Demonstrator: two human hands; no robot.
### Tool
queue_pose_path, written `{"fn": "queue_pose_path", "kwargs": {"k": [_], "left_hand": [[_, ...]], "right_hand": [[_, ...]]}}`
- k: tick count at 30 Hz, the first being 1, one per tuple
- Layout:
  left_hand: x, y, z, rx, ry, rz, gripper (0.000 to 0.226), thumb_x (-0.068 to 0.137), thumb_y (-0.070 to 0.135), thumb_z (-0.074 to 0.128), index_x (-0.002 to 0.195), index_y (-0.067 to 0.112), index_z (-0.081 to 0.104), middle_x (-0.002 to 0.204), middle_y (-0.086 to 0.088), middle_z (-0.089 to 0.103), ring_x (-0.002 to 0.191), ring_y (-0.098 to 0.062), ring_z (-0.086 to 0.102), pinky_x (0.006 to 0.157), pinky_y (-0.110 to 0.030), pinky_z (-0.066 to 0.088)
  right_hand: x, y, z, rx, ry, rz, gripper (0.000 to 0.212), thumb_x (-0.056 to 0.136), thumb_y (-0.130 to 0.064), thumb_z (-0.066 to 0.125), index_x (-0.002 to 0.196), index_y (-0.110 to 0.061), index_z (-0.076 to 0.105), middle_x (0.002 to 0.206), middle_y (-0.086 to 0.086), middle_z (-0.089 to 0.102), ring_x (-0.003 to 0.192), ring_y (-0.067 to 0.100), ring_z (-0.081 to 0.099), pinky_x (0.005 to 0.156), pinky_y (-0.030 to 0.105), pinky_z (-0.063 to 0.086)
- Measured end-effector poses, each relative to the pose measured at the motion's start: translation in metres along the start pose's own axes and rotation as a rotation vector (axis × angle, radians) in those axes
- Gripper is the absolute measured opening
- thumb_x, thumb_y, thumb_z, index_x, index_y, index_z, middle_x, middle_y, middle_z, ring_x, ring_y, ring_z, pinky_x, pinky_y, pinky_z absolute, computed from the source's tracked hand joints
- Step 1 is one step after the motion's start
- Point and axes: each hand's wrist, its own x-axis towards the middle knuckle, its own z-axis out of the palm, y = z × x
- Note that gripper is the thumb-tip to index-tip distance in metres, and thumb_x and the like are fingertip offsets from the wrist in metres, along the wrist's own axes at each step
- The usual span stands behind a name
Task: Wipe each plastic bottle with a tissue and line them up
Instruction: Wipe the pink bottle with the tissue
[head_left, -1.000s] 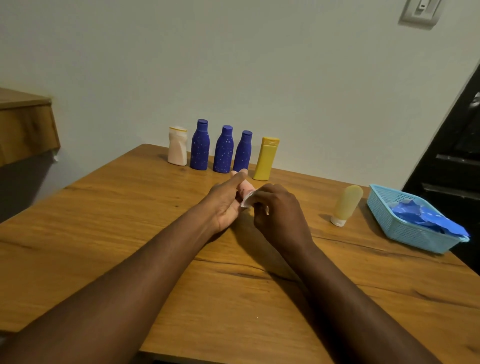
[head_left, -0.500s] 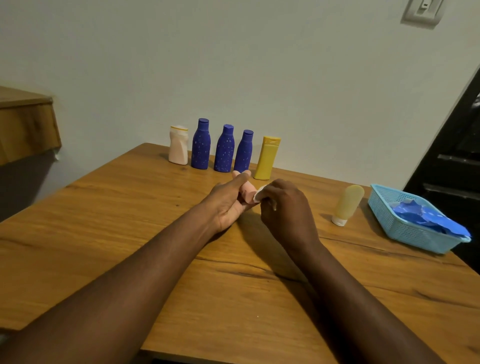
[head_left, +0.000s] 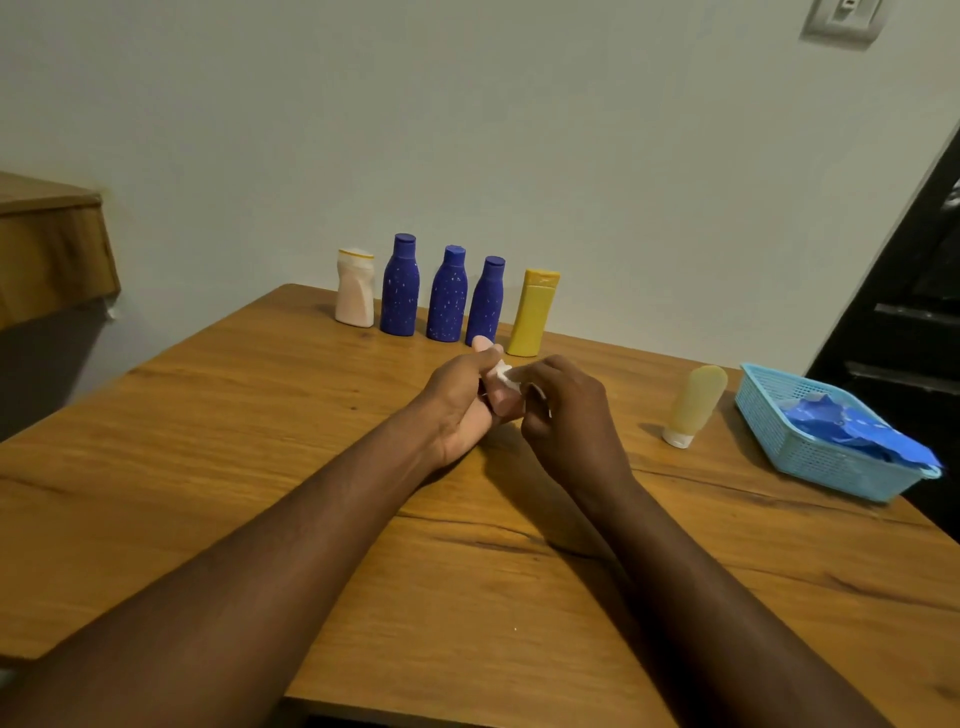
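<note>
My left hand (head_left: 457, 400) grips a small pale pink bottle (head_left: 482, 343), mostly hidden by the fingers. My right hand (head_left: 571, 421) pinches a crumpled white tissue (head_left: 504, 373) against that bottle. At the back of the table stand a whitish bottle (head_left: 355, 288), three dark blue bottles (head_left: 399, 286) (head_left: 448, 296) (head_left: 487, 304) and a yellow bottle (head_left: 532, 314), upright in a row. A pale yellow tube (head_left: 693, 405) stands on its white cap, apart at the right.
A light blue plastic basket (head_left: 779, 441) with crumpled blue material inside sits near the wooden table's (head_left: 260, 441) right edge. The wall runs close behind the bottle row. A wooden shelf (head_left: 52, 249) juts out at the left, and dark furniture stands at the right.
The tissue in my right hand has slid a little up along the pink bottle. The bottle's top now pokes out past my left fingers. The standing bottles have not moved.
</note>
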Motion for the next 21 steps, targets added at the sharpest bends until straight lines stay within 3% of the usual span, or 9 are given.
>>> {"fn": "queue_pose_path", "kwargs": {"k": [3,5,7,11,14,17,21], "left_hand": [[0.005,0.000,-0.002,-0.009,0.009,0.027,0.041,0.103,0.014,0.058,0.141,0.004,0.047,0.135,-0.024,0.058,0.117,-0.036,0.065,0.096,-0.052,0.058],[0.007,0.000,-0.002,0.019,0.011,0.062,0.043,0.105,0.015,0.054,0.145,0.002,0.044,0.136,-0.023,0.059,0.121,-0.037,0.063,0.105,-0.056,0.052],[0.008,0.001,-0.001,0.026,-0.004,0.087,0.046,0.107,0.013,0.051,0.150,0.000,0.039,0.138,-0.021,0.058,0.123,-0.035,0.063,0.110,-0.061,0.046],[0.004,0.002,0.003,0.030,-0.044,0.116,0.041,0.108,0.008,0.049,0.147,0.004,0.038,0.139,-0.020,0.057,0.125,-0.032,0.061,0.105,-0.065,0.048],[0.005,0.001,0.002,0.117,-0.042,0.165,0.035,0.108,0.009,0.048,0.143,0.007,0.043,0.133,-0.017,0.063,0.120,-0.029,0.065,0.097,-0.054,0.055],[0.007,0.000,-0.001,0.194,-0.026,0.181,0.035,0.107,0.011,0.050,0.142,0.011,0.045,0.132,-0.013,0.064,0.116,-0.028,0.064,0.100,-0.056,0.054],[0.010,-0.001,-0.004,0.241,-0.015,0.199,0.039,0.107,0.013,0.051,0.146,0.014,0.046,0.134,-0.011,0.065,0.120,-0.029,0.064,0.106,-0.057,0.051]], "right_hand": [[0.000,0.009,0.005,0.158,-0.025,0.193,0.027,0.094,-0.008,0.059,0.116,-0.016,0.074,0.106,-0.001,0.075,0.093,0.010,0.066,0.081,0.026,0.055],[-0.002,0.011,0.005,0.486,-0.089,0.409,0.028,0.096,-0.005,0.053,0.106,-0.016,0.077,0.095,0.002,0.078,0.089,0.018,0.072,0.077,0.034,0.061],[-0.003,0.008,0.003,0.792,-0.176,0.624,0.029,0.096,0.001,0.050,0.101,-0.009,0.077,0.092,0.012,0.077,0.090,0.029,0.074,0.075,0.036,0.061],[0.000,0.009,0.001,0.997,-0.189,0.785,0.027,0.094,0.008,0.050,0.103,0.000,0.074,0.097,0.021,0.075,0.092,0.035,0.074,0.080,0.043,0.061],[0.001,0.011,-0.001,0.890,-0.072,0.659,0.028,0.091,0.009,0.054,0.103,-0.005,0.076,0.095,0.014,0.077,0.088,0.026,0.075,0.074,0.037,0.062],[0.001,0.016,-0.002,0.586,0.033,0.429,0.031,0.091,0.004,0.058,0.108,-0.015,0.076,0.099,-0.002,0.077,0.089,0.013,0.073,0.076,0.031,0.060],[0.000,0.014,0.002,0.331,0.108,0.216,0.029,0.092,-0.002,0.061,0.112,-0.018,0.075,0.103,-0.008,0.075,0.096,0.007,0.067,0.082,0.028,0.058]]}}
